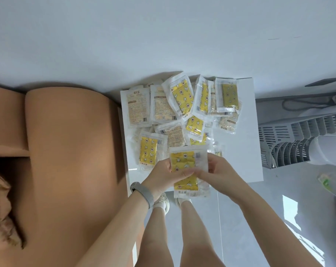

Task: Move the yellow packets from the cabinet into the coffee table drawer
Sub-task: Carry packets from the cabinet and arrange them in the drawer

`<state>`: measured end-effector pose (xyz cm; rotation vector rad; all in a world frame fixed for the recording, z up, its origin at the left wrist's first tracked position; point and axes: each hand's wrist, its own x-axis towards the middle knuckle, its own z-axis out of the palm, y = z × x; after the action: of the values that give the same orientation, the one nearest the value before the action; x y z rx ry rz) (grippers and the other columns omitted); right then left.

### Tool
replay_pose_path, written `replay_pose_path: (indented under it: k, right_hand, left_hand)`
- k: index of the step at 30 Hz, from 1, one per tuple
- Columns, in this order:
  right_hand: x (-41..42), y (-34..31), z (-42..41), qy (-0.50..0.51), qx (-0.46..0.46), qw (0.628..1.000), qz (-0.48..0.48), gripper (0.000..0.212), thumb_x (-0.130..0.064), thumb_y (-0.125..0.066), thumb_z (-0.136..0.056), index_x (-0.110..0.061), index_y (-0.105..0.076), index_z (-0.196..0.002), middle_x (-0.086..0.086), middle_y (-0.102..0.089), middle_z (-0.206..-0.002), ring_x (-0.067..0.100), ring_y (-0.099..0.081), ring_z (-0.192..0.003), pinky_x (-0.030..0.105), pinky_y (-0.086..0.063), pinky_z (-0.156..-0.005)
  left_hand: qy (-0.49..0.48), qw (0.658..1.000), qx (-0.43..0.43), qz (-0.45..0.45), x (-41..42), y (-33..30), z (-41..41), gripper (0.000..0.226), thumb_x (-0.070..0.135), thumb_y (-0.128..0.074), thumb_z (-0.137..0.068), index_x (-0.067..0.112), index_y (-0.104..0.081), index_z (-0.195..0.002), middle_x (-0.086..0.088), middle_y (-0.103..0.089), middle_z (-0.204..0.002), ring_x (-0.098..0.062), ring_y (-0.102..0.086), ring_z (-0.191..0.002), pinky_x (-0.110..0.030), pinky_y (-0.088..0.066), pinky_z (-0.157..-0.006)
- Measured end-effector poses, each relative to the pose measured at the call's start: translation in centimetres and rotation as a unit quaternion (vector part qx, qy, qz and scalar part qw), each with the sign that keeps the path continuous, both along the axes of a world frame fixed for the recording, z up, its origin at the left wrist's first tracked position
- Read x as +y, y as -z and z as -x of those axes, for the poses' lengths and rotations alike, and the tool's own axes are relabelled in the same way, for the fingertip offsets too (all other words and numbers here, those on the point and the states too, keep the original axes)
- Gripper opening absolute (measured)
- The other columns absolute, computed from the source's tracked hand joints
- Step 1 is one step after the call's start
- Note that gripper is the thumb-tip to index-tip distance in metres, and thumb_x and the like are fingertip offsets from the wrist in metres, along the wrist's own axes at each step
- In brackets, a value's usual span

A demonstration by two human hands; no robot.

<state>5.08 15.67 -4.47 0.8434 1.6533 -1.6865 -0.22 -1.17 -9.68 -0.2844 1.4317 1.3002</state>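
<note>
Held nearest the lens: one yellow packet (184, 170), possibly with a second beneath it, long axis running away from the body; it is gripped at mid-length by both hands, the left hand (166, 175) curled on its left edge, the right hand (214, 174) curled on its right edge, thumbs laid across the face. A watch band (144, 193) is worn on the left wrist.

Largest item: brown sofa (71, 151), set against the left side of the white cabinet top (246, 151).

Next: grey slatted rack (296, 135), on the floor to the right.

Next: loose heap of yellow packets (182, 112), spread on the cabinet top directly beyond the hands, some face up, some showing printed backs. Neither hand is judged nearer; the heap lies straight ahead of both.

Not in view: coffee table drawer. Transfer is judged hardly begun, the heap being large.
</note>
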Motion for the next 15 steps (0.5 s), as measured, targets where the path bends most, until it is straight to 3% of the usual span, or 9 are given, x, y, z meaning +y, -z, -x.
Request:
replay_pose_path:
  k: [2,3,5,7,11,13,15]
  right_hand:
    - [-0.9,-0.1,0.9,-0.052,0.007,0.997,-0.050,0.017,-0.030,-0.070,-0.088,-0.037,-0.068,-0.104,-0.012,-0.075,-0.094,0.000,-0.068,-0.076,0.019,-0.052,-0.075]
    - [-1.1,0.2,1.4,-0.083,0.006,0.992,-0.099,0.012,-0.037,-0.068,-0.088,-0.040,-0.066,-0.100,-0.012,-0.074,-0.089,-0.004,-0.061,-0.066,0.018,-0.048,-0.070]
    - [-1.4,0.6,2.4,-0.130,0.001,0.975,-0.183,0.015,-0.047,-0.067,-0.085,-0.041,-0.061,-0.097,-0.016,-0.069,-0.083,-0.004,-0.056,-0.061,0.018,-0.044,-0.065]
    - [-2.0,1.1,3.4,-0.125,0.015,0.968,-0.218,0.022,-0.047,-0.067,-0.084,-0.037,-0.061,-0.102,-0.019,-0.067,-0.085,-0.001,-0.058,-0.067,0.024,-0.049,-0.071]
    - [-4.7,2.7,5.9,-0.191,0.096,0.937,-0.276,0.036,-0.031,-0.066,-0.089,-0.029,-0.057,-0.124,-0.012,-0.056,-0.124,0.008,-0.055,-0.085,0.029,-0.048,-0.085]
    - [-7.0,4.3,6.9,-0.283,0.132,0.892,-0.328,0.049,-0.028,-0.065,-0.091,-0.024,-0.047,-0.137,-0.004,-0.041,-0.141,0.016,-0.052,-0.110,0.030,-0.044,-0.087]
    - [-9.4,6.3,7.3,-0.383,0.196,0.783,-0.449,0.064,-0.032,-0.070,-0.086,-0.016,-0.042,-0.140,0.003,-0.038,-0.144,0.024,-0.044,-0.123,0.033,-0.042,-0.095]
  left_hand:
    - [-0.048,0.999,-0.012,0.001,-0.9,0.4,-0.1,0.031,0.038,-0.084,-0.066,0.023,-0.074,-0.091,0.000,-0.075,-0.088,-0.021,-0.069,-0.082,-0.032,-0.055,-0.075]
    - [-0.072,0.997,0.000,0.014,-1.6,0.8,0.1,0.030,0.043,-0.085,-0.067,0.025,-0.076,-0.089,-0.005,-0.074,-0.090,-0.027,-0.067,-0.085,-0.039,-0.055,-0.080]
    - [-0.132,0.990,0.021,0.051,-3.3,1.4,0.4,0.041,0.053,-0.083,-0.062,0.025,-0.075,-0.091,-0.012,-0.071,-0.100,-0.032,-0.065,-0.094,-0.054,-0.051,-0.094]
    - [-0.202,0.976,0.020,0.076,-5.1,1.6,1.1,0.056,0.056,-0.085,-0.061,0.017,-0.068,-0.098,-0.009,-0.068,-0.104,-0.028,-0.063,-0.097,-0.058,-0.047,-0.098]
    - [-0.320,0.943,-0.036,0.078,-8.3,1.8,2.4,0.047,0.035,-0.071,-0.074,0.016,-0.063,-0.117,-0.008,-0.070,-0.115,-0.027,-0.065,-0.110,-0.047,-0.048,-0.099]
    - [-0.346,0.933,-0.033,0.096,-9.9,2.2,2.6,0.041,0.035,-0.069,-0.077,0.018,-0.063,-0.114,-0.007,-0.071,-0.114,-0.029,-0.064,-0.113,-0.050,-0.047,-0.100]
    - [-0.359,0.927,-0.034,0.106,-11.1,2.5,2.6,0.037,0.037,-0.068,-0.079,0.021,-0.065,-0.112,-0.005,-0.072,-0.111,-0.028,-0.065,-0.111,-0.052,-0.047,-0.099]
